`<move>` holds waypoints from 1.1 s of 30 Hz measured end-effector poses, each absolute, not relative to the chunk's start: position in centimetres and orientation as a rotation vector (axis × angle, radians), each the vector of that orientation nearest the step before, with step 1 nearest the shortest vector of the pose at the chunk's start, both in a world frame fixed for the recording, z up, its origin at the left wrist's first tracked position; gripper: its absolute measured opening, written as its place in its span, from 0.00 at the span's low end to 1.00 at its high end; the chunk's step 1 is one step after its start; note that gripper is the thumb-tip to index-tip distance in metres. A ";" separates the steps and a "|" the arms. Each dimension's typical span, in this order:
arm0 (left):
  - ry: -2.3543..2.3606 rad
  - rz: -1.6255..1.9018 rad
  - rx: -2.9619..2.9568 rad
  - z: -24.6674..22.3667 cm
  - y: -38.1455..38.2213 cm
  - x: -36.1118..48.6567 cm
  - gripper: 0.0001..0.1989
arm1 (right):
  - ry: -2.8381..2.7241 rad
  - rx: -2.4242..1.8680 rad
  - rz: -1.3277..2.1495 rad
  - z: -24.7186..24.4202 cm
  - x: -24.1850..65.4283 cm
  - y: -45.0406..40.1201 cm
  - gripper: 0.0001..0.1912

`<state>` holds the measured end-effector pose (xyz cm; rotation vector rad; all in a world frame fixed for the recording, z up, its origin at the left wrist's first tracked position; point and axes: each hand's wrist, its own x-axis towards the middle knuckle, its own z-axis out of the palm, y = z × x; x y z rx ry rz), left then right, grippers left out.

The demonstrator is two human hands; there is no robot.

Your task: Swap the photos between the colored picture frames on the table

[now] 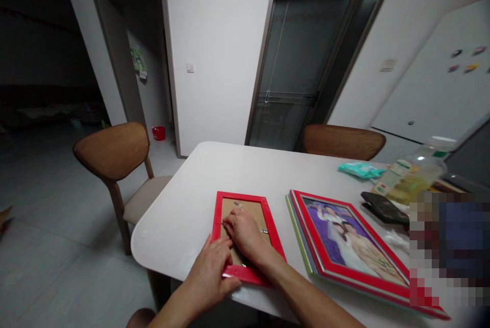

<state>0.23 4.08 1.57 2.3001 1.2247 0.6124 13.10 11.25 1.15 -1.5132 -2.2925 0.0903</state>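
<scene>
A red picture frame [272,225] lies face down on the white table, its brown backing board [250,206] showing, with small metal clips at the edges. My left hand [212,269] rests over the frame's lower left corner, thumb at the near edge and fingers bent onto the left side. Above it, my right hand [244,229] reaches across the backing, its fingertips pressed together near the left inner edge. Whatever those fingertips pinch is too small to make out. The left fingertips are partly hidden near the right hand.
Stacked frames [356,208] with a photo on top lie at the right. Beyond them are a black case [385,208], a plastic bottle [413,172] and a teal packet [361,169]. Wooden chairs [115,149] stand at the left and behind the white table [176,205].
</scene>
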 end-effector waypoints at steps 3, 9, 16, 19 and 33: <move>1.227 0.615 2.286 1.6 4.1 0.2 0.10 | -2.262 -1.542 0.083 1.0 13.1 11.5 0.14; 1.235 0.598 2.297 2.0 4.1 0.2 0.10 | -2.276 -1.544 0.103 1.0 12.8 11.2 0.13; 1.224 0.617 2.282 1.5 4.0 0.1 0.11 | -2.285 -1.493 0.162 1.3 13.5 11.6 0.12; 1.216 0.638 2.274 1.1 3.9 -0.1 0.12 | -2.180 -1.594 0.167 1.1 14.3 13.0 0.12; 1.265 0.630 2.305 1.0 3.4 0.1 0.13 | -1.834 -1.916 0.209 0.5 16.0 17.5 0.10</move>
